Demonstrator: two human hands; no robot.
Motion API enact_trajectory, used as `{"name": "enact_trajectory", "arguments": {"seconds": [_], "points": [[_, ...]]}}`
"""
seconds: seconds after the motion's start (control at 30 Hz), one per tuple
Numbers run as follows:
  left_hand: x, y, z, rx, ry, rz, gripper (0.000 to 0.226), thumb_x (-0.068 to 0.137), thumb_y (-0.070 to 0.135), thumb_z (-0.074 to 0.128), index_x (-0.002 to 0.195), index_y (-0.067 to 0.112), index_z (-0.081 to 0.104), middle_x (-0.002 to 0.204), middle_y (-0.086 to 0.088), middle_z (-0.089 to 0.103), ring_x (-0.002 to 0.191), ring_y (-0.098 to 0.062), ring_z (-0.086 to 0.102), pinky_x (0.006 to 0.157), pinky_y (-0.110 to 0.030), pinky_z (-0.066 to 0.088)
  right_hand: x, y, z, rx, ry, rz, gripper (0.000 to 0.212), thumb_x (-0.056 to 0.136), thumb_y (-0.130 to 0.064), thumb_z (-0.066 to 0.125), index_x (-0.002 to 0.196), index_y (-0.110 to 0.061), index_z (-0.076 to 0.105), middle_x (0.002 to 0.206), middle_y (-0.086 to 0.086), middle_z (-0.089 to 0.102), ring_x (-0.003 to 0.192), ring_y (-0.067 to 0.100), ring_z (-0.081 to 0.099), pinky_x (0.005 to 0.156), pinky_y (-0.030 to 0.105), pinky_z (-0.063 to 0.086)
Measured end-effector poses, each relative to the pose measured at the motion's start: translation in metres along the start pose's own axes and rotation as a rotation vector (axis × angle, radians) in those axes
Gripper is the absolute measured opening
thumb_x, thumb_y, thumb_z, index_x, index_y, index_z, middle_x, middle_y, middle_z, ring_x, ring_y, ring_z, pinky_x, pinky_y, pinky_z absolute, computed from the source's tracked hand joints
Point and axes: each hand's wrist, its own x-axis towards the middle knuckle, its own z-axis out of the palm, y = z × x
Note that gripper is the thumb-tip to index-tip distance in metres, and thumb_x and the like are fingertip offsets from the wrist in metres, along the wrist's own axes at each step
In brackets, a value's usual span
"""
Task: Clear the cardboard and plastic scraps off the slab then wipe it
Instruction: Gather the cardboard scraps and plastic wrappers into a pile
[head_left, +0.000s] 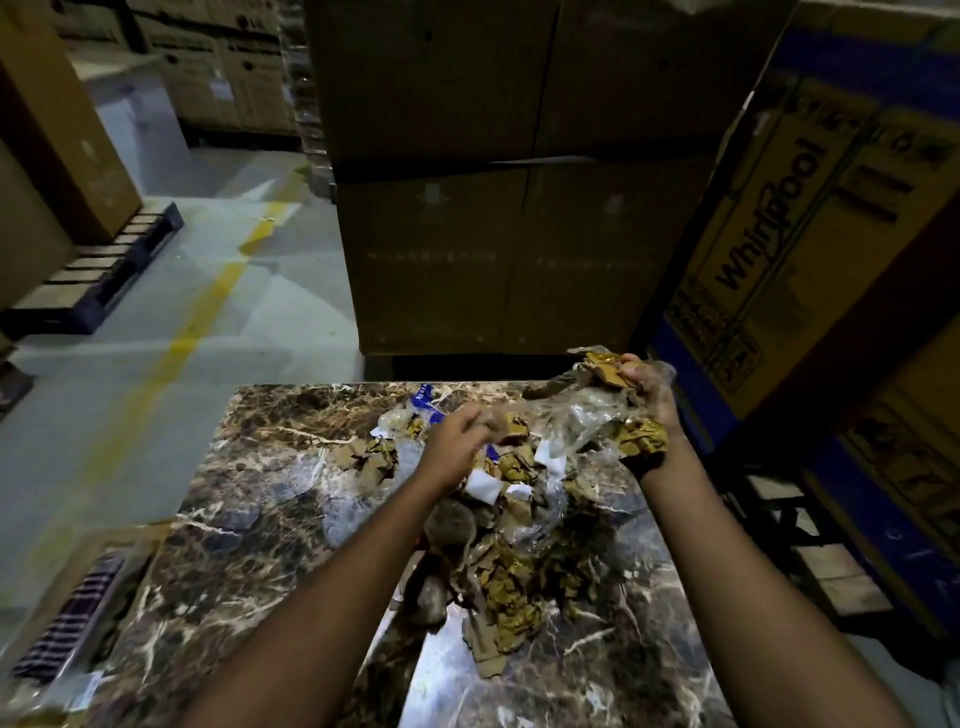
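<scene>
Right hand (647, 395) clutching crumpled scraps (602, 371)

"Whirlpool" in dark script runs up the side of the tall yellow-and-blue cardboard carton (810, 218) at right (other print on it too blurred to read).

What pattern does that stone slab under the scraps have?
Dark brown marble with white and tan veins, seen in the head view: slab.
</scene>
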Motion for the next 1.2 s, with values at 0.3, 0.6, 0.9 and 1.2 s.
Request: {"name": "enact_trajectory", "arguments": {"seconds": [0.3, 0.6, 0.9, 1.2], "points": [[-0.035, 0.049, 0.036, -0.827, 0.030, -0.119, 0.040, 0.103, 0.028, 0.038, 0.136, 0.021, 0.059, 0.118, -0.015, 0.070, 0.099, -0.029, 0.071, 0.073, -0.037, 0.058, 0.012, 0.037, 0.070, 0.302, 0.180, -0.193, 0.033, 0.086, -0.018, 0.077, 0.116, -0.022, 0.063, 0.114, 0.010, 0.067, 0.096, 0.028, 0.070, 0.081, 0.047, 0.061], [-0.046, 0.047, 0.045, -0.786, 0.267, -0.069, 0.068, 0.062, 0.047, 0.082, 0.114, 0.005, 0.069, 0.111, -0.022, 0.072, 0.102, -0.037, 0.070, 0.088, -0.051, 0.058, -0.020, 0.067, 0.081, -0.061, -0.084, -0.582, 0.053, 0.074, -0.014, 0.067, 0.125, -0.026, 0.056, 0.118, -0.004, 0.063, 0.097, 0.004, 0.067, 0.077, 0.024, 0.058], [-0.046, 0.043, 0.047, -0.840, 0.216, 0.017, 0.073, 0.067, 0.028, 0.080, 0.132, 0.002, 0.060, 0.105, -0.019, 0.074, 0.094, -0.033, 0.072, 0.079, -0.045, 0.058, -0.016, 0.069, 0.079, 0.169, -0.104, -0.289, 0.023, 0.064, -0.030, 0.067, 0.072, -0.009, 0.063, 0.069, 0.007, 0.060, 0.066, 0.022, 0.057, 0.062, 0.033, 0.047], [-0.049, 0.050, 0.055, -0.755, 0.257, 0.000, 0.040, 0.058, 0.035, 0.077, 0.085, 0.006, 0.073, 0.078, -0.012, 0.070, 0.074, -0.028, 0.067, 0.066, -0.040, 0.054, -0.005, 0.061, 0.071, 0.286, -0.233, -0.289, 0.036, 0.082, -0.025, 0.056, 0.114, -0.020, 0.073, 0.084, 0.009, 0.070, 0.074, 0.021, 0.065, 0.066, 0.031, 0.051]]}}
